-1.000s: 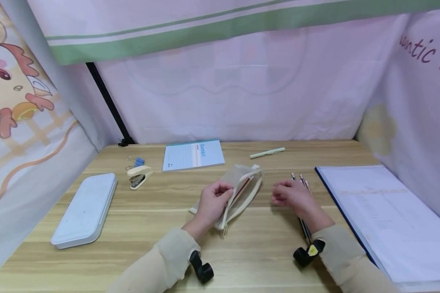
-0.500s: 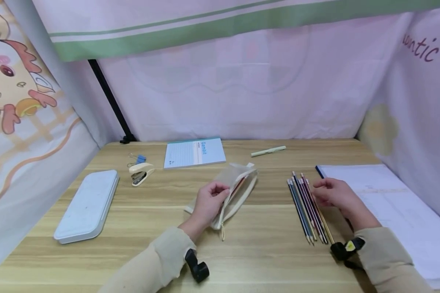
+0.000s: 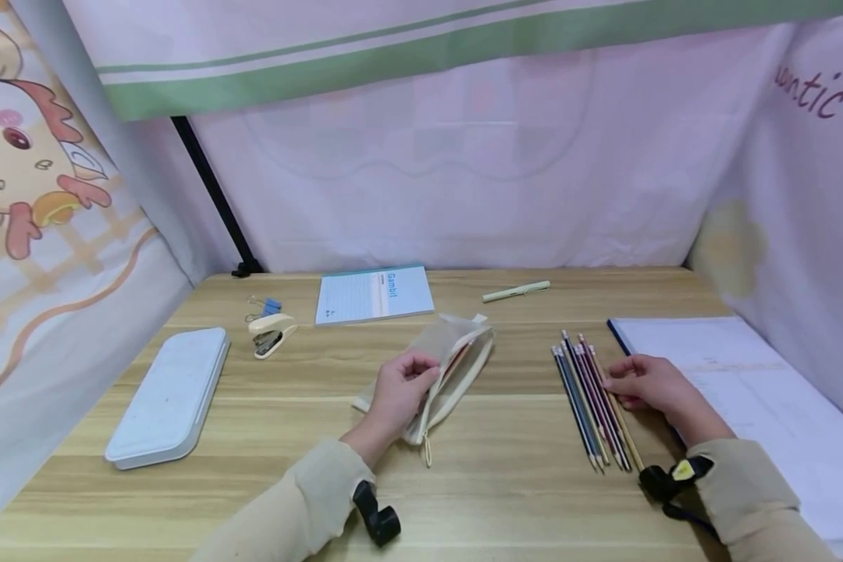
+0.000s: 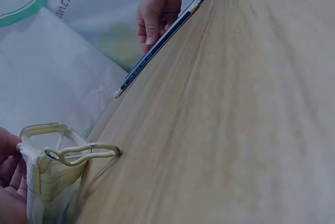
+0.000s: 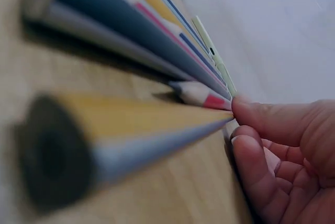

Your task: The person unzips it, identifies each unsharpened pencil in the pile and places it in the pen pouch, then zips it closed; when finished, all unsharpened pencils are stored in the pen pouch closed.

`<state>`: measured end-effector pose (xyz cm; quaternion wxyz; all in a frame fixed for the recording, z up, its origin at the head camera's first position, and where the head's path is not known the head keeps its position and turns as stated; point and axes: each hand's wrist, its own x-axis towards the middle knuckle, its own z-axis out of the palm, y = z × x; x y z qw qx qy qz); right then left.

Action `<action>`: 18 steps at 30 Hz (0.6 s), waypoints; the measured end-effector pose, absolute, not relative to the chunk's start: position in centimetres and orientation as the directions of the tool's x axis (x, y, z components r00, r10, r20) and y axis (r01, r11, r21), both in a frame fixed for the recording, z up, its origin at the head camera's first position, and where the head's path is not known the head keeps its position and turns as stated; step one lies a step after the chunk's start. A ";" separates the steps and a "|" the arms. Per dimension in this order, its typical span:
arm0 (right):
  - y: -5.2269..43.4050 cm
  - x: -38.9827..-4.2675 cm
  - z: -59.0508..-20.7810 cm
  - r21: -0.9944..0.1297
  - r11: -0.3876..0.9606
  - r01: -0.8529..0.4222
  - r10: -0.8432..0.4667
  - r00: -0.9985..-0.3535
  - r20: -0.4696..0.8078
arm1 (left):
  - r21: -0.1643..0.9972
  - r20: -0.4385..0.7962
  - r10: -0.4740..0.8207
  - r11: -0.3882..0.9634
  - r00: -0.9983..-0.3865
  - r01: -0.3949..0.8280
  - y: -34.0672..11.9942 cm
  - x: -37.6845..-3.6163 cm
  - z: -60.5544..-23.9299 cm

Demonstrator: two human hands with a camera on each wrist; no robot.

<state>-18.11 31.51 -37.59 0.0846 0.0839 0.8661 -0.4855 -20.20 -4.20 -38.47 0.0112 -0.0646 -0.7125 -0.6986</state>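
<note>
My left hand (image 3: 400, 386) grips the near side of a cream zip pouch (image 3: 457, 355) that lies open on the wooden table (image 3: 492, 476). In the left wrist view the pouch (image 4: 49, 177) shows its metal zip pull beside my left hand (image 4: 8, 182). Several coloured pencils (image 3: 590, 402) lie side by side to the right. My right hand (image 3: 649, 384) sits at their right edge, and its curled fingertips pinch the outermost yellow pencil (image 5: 131, 124), which lies flat. The right hand (image 5: 282, 150) is seen close up in the right wrist view.
A white tin case (image 3: 168, 398) lies at the left, with a stapler (image 3: 270, 334) and a blue clip (image 3: 270, 304) behind it. A notepad (image 3: 372, 294) and a pale green pen (image 3: 516, 291) lie at the back. A folder with papers (image 3: 745, 406) fills the right side. Cloth curtains enclose the table.
My right hand has moved from beside the pouch to the right side of the pencils, uncovering them, and settled on the outermost one. The left hand has kept its hold.
</note>
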 end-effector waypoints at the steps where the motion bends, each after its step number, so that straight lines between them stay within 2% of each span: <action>1: 31.5 -18.1 -37.6 -0.828 0.512 0.229 0.063 -0.971 -0.230 | 0.994 0.103 0.077 0.018 -0.992 0.105 -4.2 -20.2 -38.5; 6: 31.6 -17.9 -37.2 -0.799 0.560 0.221 0.064 -0.972 -0.225 | 0.996 0.088 0.089 0.013 -0.992 0.090 -4.2 -19.7 -37.9; 13: 31.6 -17.9 -36.5 -0.678 0.709 0.191 0.039 -0.972 -0.234 | 0.994 0.113 0.061 0.000 -0.992 0.113 -4.2 -20.1 -38.6; 18: 31.4 -18.0 -35.9 -0.649 0.742 0.168 0.021 -0.973 -0.229 | 0.994 0.112 0.059 -0.005 -0.992 0.112 -4.2 -20.2 -38.6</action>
